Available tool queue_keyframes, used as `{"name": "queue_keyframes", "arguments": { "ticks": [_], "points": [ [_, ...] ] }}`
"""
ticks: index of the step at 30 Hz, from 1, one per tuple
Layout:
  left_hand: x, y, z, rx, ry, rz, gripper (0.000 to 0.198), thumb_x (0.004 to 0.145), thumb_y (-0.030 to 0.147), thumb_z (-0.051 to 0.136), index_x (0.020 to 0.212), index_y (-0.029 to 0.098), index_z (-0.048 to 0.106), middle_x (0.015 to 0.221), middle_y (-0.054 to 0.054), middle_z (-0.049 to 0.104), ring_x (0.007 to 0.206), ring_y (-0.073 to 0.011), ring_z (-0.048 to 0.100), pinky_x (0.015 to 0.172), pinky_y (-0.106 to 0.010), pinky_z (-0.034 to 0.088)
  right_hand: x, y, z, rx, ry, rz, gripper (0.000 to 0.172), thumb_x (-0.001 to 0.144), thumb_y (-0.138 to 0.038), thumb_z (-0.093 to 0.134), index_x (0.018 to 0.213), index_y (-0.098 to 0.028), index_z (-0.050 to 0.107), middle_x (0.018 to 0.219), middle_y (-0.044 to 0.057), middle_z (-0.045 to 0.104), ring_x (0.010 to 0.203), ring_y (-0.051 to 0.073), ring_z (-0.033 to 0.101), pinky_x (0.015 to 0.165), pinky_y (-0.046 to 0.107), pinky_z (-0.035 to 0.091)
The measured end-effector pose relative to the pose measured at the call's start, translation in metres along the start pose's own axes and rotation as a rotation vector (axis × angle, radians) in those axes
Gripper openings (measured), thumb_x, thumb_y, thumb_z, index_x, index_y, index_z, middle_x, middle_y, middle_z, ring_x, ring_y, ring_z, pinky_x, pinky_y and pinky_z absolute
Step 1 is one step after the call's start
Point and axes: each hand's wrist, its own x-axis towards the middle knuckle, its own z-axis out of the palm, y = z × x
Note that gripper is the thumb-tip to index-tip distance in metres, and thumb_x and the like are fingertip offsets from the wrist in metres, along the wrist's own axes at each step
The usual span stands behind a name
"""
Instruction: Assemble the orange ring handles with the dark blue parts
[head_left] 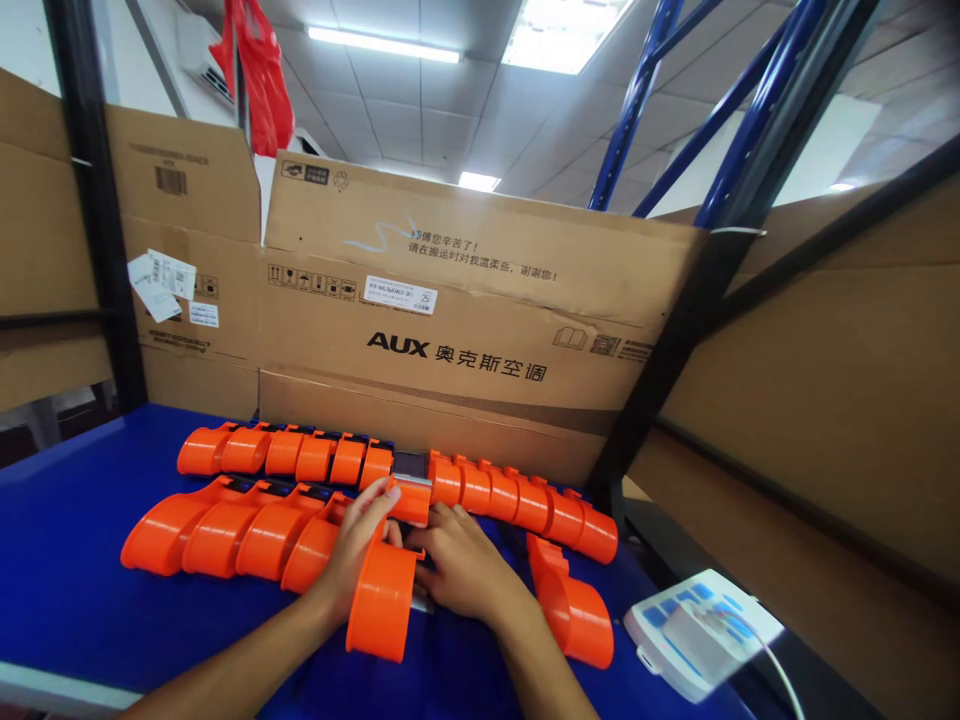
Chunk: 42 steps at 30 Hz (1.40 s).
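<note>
OK, L hand (pixel 352 560) is wrapped on the orange cup (pixel 381 608), thumb on top, cup hanging open-end toward you at 6 o'clock, dead ctr of the work. R hand (pixel 463 560) is curled in close at abt 2 o'clock from it, fingertips tucked by the cup's upper edge; can't tell if they're pinching or only resting, tips are hidden. Another orange piece (pixel 411 503) sits at 12, right by your L thumb; no telling from here if it's joined to the cup. For a good job, I'd say let L do the steadying, thumb firm but not squashing that thin-looking wall, and R the fine work, w/ light, even pressure & wrist low. Mind your L forearm vs the near row (pixel 251 535) at 10, those cups overlap & would prob shift as one. Far-left row (pixel 285 452) at 11, far-right row (pixel 525 497) at 1-2, loose cup (pixel 576 612) at 3, well apart from R forearm, so elbow in pls. White keypad unit (pixel 703 635) further out at 3, its cord (pixel 784 680) trailing at 4. Blue tabletop (pixel 67 500) under it all, cardboard wall (pixel 450 300) up at 12.
</note>
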Motion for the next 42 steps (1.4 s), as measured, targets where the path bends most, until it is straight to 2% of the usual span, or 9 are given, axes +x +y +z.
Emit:
{"name": "queue_keyframes", "arguments": {
  "ticks": [4,8,14,17,21,25,27,33,42],
  "points": [
    [0.001,0.001,0.003,0.017,-0.009,0.016,0.048,0.069,0.057,0.079,0.091,0.020,0.058,0.048,0.007,0.055,0.041,-0.0087,0.045,0.044,-0.019,0.033,0.002,-0.001,0.001,-0.036,-0.007,0.001,0.019,0.087,-0.031,0.067,0.101,-0.022,0.076,0.118,0.010,0.067,0.109,0.026,0.056,0.087,0.034,0.039],
    [-0.003,0.003,0.006,0.017,-0.014,0.006,0.050,0.072,0.057,0.076,0.102,0.021,0.059,0.050,0.007,0.056,0.041,-0.0089,0.046,0.044,-0.018,0.034,0.002,-0.001,0.003,-0.058,0.000,0.011,0.022,0.087,-0.030,0.065,0.104,-0.019,0.076,0.121,0.012,0.065,0.112,0.028,0.054,0.091,0.036,0.039],
    [-0.005,0.003,0.007,0.059,0.014,-0.002,0.059,0.071,0.059,0.075,0.112,0.019,0.060,0.050,0.007,0.057,0.040,-0.0103,0.048,0.045,-0.020,0.036,-0.001,0.007,0.002,-0.026,0.029,0.044,0.012,0.083,-0.027,0.067,0.087,-0.019,0.074,0.110,0.012,0.067,0.105,0.027,0.056,0.091,0.037,0.040],
    [-0.003,0.002,0.007,0.106,0.047,0.000,0.066,0.067,0.062,0.076,0.115,0.017,0.062,0.049,0.006,0.056,0.040,-0.0116,0.050,0.044,-0.021,0.035,-0.004,0.020,-0.002,0.005,0.141,0.113,0.011,0.083,-0.026,0.066,0.089,-0.019,0.071,0.100,0.010,0.069,0.097,0.025,0.059,0.086,0.035,0.043],
    [0.000,-0.002,0.004,0.140,0.038,-0.002,0.071,0.068,0.063,0.076,0.120,0.016,0.061,0.051,0.006,0.057,0.041,-0.0111,0.049,0.045,-0.021,0.035,-0.010,0.036,-0.009,0.097,0.317,0.232,0.010,0.087,-0.026,0.059,0.090,-0.020,0.067,0.087,0.006,0.070,0.078,0.021,0.062,0.070,0.030,0.045],
    [0.002,-0.006,0.002,0.171,-0.026,0.012,0.068,0.074,0.061,0.073,0.124,0.016,0.058,0.052,0.006,0.057,0.045,-0.0112,0.049,0.048,-0.021,0.036,-0.013,0.037,-0.015,0.188,0.663,0.212,0.016,0.091,-0.030,0.058,0.101,-0.021,0.066,0.092,0.007,0.071,0.084,0.023,0.064,0.075,0.033,0.049],
    [0.002,-0.007,0.002,0.189,-0.064,0.024,0.069,0.076,0.059,0.072,0.127,0.016,0.056,0.054,0.006,0.058,0.047,-0.0118,0.050,0.049,-0.021,0.037,-0.013,0.032,-0.017,0.222,0.766,0.175,0.020,0.092,-0.033,0.059,0.107,-0.021,0.065,0.095,0.008,0.071,0.086,0.024,0.064,0.079,0.036,0.050],
    [0.004,-0.006,0.004,0.219,-0.104,0.071,0.067,0.077,0.052,0.074,0.129,0.015,0.056,0.058,0.004,0.062,0.051,-0.0131,0.055,0.052,-0.021,0.040,-0.010,0.019,-0.017,0.275,0.670,0.009,0.017,0.095,-0.029,0.057,0.109,-0.023,0.065,0.107,0.009,0.071,0.101,0.026,0.064,0.094,0.043,0.049],
    [0.002,-0.005,0.006,0.199,-0.103,0.055,0.066,0.077,0.049,0.076,0.130,0.015,0.056,0.070,0.001,0.067,0.051,-0.0116,0.056,0.051,-0.021,0.040,-0.009,0.014,-0.015,0.272,0.621,-0.007,0.017,0.096,-0.026,0.057,0.110,-0.023,0.067,0.110,0.010,0.064,0.106,0.025,0.060,0.093,0.040,0.050]
  ]
}}
